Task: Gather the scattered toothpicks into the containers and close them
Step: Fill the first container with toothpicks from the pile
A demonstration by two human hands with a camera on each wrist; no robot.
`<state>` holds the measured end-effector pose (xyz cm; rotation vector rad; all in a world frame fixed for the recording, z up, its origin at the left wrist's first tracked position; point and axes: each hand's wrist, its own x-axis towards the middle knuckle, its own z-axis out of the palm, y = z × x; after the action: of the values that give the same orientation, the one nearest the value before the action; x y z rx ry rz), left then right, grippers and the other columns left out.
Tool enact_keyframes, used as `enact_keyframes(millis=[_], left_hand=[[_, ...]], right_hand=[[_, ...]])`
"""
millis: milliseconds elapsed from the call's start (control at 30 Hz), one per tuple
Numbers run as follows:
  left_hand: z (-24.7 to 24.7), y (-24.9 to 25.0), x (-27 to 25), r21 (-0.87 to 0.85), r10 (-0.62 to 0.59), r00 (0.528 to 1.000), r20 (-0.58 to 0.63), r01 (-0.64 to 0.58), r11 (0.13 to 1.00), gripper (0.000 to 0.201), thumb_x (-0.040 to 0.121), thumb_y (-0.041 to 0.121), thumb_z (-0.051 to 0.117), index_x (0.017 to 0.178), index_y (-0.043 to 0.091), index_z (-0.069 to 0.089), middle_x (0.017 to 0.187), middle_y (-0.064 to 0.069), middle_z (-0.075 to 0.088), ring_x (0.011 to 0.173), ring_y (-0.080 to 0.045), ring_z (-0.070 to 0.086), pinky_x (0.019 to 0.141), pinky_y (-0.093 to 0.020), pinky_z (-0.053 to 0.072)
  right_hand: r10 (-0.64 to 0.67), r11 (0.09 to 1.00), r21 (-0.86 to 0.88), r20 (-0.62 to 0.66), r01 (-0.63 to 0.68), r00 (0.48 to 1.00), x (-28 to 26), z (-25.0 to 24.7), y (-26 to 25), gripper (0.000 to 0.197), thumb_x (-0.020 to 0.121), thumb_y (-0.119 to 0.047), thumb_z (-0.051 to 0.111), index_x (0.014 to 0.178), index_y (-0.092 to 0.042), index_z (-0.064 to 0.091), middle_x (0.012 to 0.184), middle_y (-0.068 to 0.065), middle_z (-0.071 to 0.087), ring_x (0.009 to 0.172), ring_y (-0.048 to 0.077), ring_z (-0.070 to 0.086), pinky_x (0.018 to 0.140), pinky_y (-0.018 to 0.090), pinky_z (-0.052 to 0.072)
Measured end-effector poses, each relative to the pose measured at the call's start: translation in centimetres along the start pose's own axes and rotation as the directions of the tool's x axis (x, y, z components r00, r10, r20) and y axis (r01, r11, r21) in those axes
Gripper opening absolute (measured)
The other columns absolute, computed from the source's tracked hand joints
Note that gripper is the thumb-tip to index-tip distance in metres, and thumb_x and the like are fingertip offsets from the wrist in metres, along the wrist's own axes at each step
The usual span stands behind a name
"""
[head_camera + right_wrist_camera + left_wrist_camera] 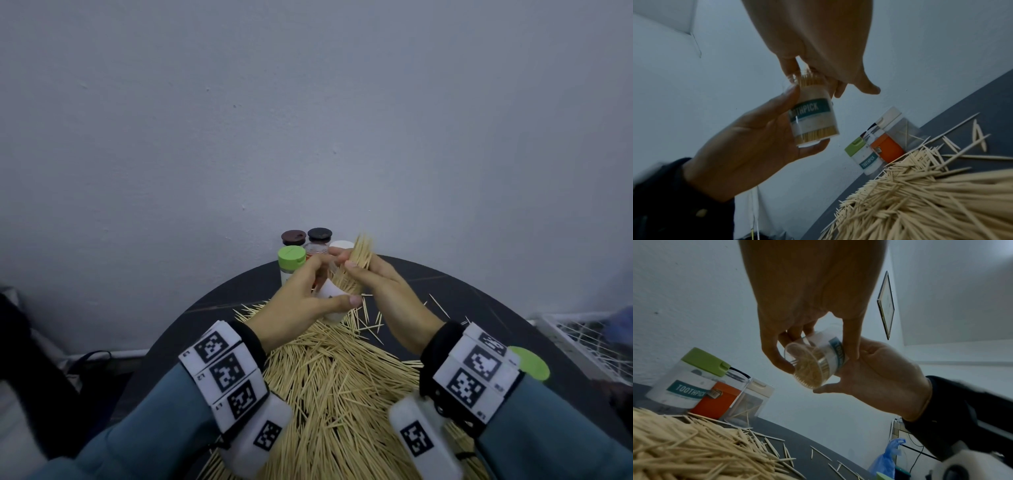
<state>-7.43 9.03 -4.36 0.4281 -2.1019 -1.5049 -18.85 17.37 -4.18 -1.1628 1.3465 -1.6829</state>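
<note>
- Head view: the left hand (pixel 301 305) wraps a clear plastic toothpick jar with a white label (pixel 330 298), tilted above the dark round counter (pixel 479 308). The right hand (pixel 380 284) pinches a splayed bundle of thin pale wooden toothpicks (pixel 359 263) at its mouth. The loose heap (pixel 342 383) still covers the counter.
- Left wrist view: the jar's round base (pixel 807 368) shows packed tips. Best to keep the sticks parallel and feed them in slowly.
- Right wrist view: the smooth cylinder (pixel 813 120) looks nearly full, so forcing more could jam.
</note>
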Motion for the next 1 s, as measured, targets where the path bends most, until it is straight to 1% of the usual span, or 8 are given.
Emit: enact_keyframes(millis=[167,267,433,567,700,800,867,1000], left_hand=[[0.03,-0.06,-0.07,0.05,0.007,1.0,0.009,-0.007,0.999,0.049,0.08,0.013,0.072,0.124,0.01,0.05,0.121,-0.01,0.055,0.112,-0.02,0.055,0.083,-0.016,0.049],[-0.02,-0.03,-0.07,0.071,-0.007,1.0,0.02,0.006,0.997,0.049,0.08,0.014,0.072,0.124,0.012,0.05,0.123,-0.009,0.055,0.114,-0.021,0.054,0.089,-0.021,0.048],[0.04,0.2,-0.09,0.018,-0.019,1.0,0.012,0.019,1.0,0.047,0.081,0.011,0.071,0.123,0.008,0.05,0.104,0.007,0.057,0.089,0.007,0.057,0.075,-0.008,0.046],[-0.07,0.11,0.02,-0.009,-0.038,0.999,0.019,0.038,0.999,0.048,0.081,0.014,0.071,0.124,0.014,0.05,0.11,0.004,0.062,0.102,-0.008,0.061,0.082,-0.015,0.05],[-0.02,0.03,-0.02,-0.009,-0.029,0.999,0.023,0.03,1.0,0.051,0.082,0.013,0.07,0.129,0.014,0.049,0.119,-0.001,0.061,0.106,-0.009,0.06,0.079,-0.013,0.049],[-0.05,-0.05,0.06,0.004,-0.046,0.999,0.018,0.046,0.999,0.05,0.081,0.014,0.071,0.127,0.011,0.05,0.119,-0.007,0.06,0.107,-0.018,0.06,0.082,-0.019,0.05],[-0.04,0.01,0.06,0.007,-0.053,0.998,0.023,0.052,0.999,0.049,0.081,0.013,0.071,0.125,0.008,0.05,0.12,-0.01,0.06,0.108,-0.02,0.06,0.082,-0.019,0.051],[-0.1,0.1,0.0,-0.002,-0.043,0.999,0.013,0.043,0.999,0.047,0.081,0.013,0.071,0.124,0.01,0.051,0.119,-0.009,0.06,0.109,-0.022,0.06,0.083,-0.02,0.051]], right_hand=[[-0.04,0.999,0.002,-0.039,0.04,0.998,0.18,-0.29,-0.3,0.028,0.097,-0.025,0.04,0.104,-0.014,0.065,0.112,-0.004,0.066,0.105,0.01,0.062,0.094,0.025,0.048],[-0.089,0.996,-0.025,-0.093,0.087,0.992,0.19,-0.48,-0.09,0.035,0.099,-0.029,0.033,0.083,-0.019,0.062,0.116,0.0,0.066,0.111,0.021,0.059,0.099,0.037,0.043],[-0.158,0.987,0.005,-0.085,0.159,0.984,0.05,-0.46,0.22,0.035,0.1,-0.021,0.031,0.079,-0.011,0.057,0.106,-0.004,0.07,0.103,0.012,0.063,0.086,0.021,0.048],[-0.18,0.984,-0.018,-0.058,0.18,0.982,-0.01,-0.45,0.62,0.03,0.099,-0.015,0.034,0.103,-0.014,0.064,0.109,-0.004,0.069,0.107,0.012,0.062,0.093,0.026,0.047],[-0.18,0.983,0.026,-0.065,0.182,0.982,0.11,-0.48,0.39,0.03,0.097,-0.008,0.038,0.123,-0.018,0.048,0.105,0.0,0.071,0.106,0.018,0.063,0.092,0.028,0.049],[-0.157,0.986,0.046,-0.069,0.161,0.985,-0.02,-0.43,0.0,0.018,0.096,-0.021,0.04,0.111,-0.016,0.05,0.107,0.004,0.071,0.104,0.021,0.063,0.088,0.032,0.048],[-0.143,0.986,0.069,-0.08,0.149,0.986,-0.1,-0.45,-0.18,0.026,0.098,-0.034,0.03,0.097,-0.015,0.048,0.109,0.004,0.07,0.105,0.022,0.064,0.092,0.037,0.046],[-0.161,0.986,0.034,-0.075,0.164,0.984,-0.12,-0.36,0.11,0.031,0.101,-0.02,0.026,0.08,-0.014,0.048,0.114,0.004,0.067,0.108,0.016,0.062,0.086,0.025,0.049]])
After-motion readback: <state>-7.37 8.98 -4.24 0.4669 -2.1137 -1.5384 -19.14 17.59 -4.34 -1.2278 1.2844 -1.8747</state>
